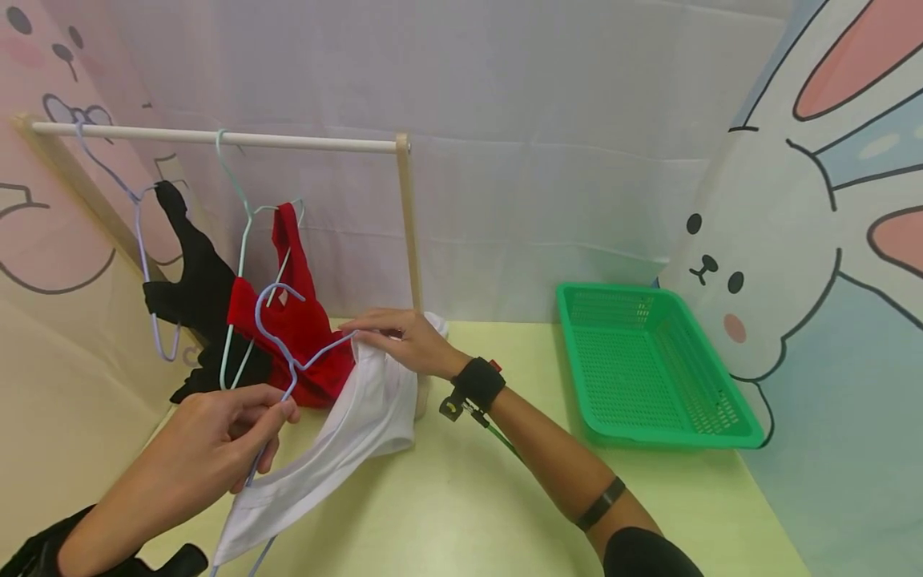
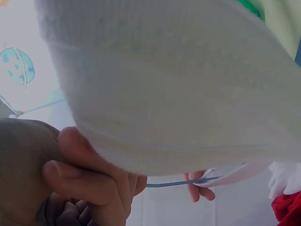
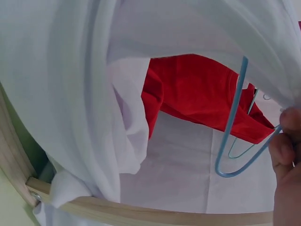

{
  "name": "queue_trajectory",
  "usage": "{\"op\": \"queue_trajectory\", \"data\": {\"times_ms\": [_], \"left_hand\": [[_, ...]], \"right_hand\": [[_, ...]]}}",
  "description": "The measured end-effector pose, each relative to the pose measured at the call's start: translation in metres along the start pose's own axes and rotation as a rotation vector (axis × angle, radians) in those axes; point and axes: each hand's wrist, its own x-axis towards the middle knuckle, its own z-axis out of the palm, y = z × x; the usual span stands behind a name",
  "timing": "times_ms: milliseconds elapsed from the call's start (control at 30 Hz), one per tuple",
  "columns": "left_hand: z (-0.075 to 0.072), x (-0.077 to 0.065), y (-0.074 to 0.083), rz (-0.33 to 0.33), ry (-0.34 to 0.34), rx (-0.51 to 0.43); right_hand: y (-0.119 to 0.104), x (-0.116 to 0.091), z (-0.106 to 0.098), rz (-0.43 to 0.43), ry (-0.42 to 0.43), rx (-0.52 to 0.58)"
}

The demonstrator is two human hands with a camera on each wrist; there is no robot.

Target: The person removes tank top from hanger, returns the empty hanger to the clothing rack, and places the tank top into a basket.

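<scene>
A light-blue wire hanger (image 1: 292, 362) is held up over the table, its hook pointing up. My left hand (image 1: 216, 437) pinches one side of it below the neck. A white garment (image 1: 353, 417) with straps hangs on the hanger, stretching from its lower left part to its right shoulder. At that right shoulder tip, my right hand (image 1: 414, 344) pinches the strap against the wire. In the right wrist view, the fingers (image 3: 284, 146) grip cloth and the blue wire (image 3: 229, 122) together. White cloth (image 2: 164, 94) covers much of the left wrist view.
Behind, a rack with a white rod (image 1: 310, 143) carries a red garment (image 1: 292, 280) on a mint hanger (image 1: 245, 232) and a black garment (image 1: 198, 280) on a lavender hanger (image 1: 140, 232). A green basket (image 1: 671, 439) stands at the table's right.
</scene>
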Motion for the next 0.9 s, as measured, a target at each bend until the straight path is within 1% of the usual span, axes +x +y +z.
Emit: {"op": "queue_trajectory", "data": {"times_ms": [233, 500, 733, 900], "left_hand": [[-0.001, -0.002, 0.000, 0.012, 0.003, -0.008], [-0.001, -0.003, -0.001, 0.009, 0.002, -0.002], [-0.002, -0.006, 0.000, 0.035, 0.028, 0.016], [-0.001, -0.009, -0.001, 0.015, 0.023, 0.023]], "right_hand": [[0.009, -0.002, 0.000, 0.064, 0.063, 0.055], [0.014, -0.002, 0.003, 0.069, 0.096, 0.064], [0.018, -0.003, 0.004, 0.079, 0.105, 0.063], [0.019, -0.004, 0.004, 0.137, 0.103, 0.038]]}}
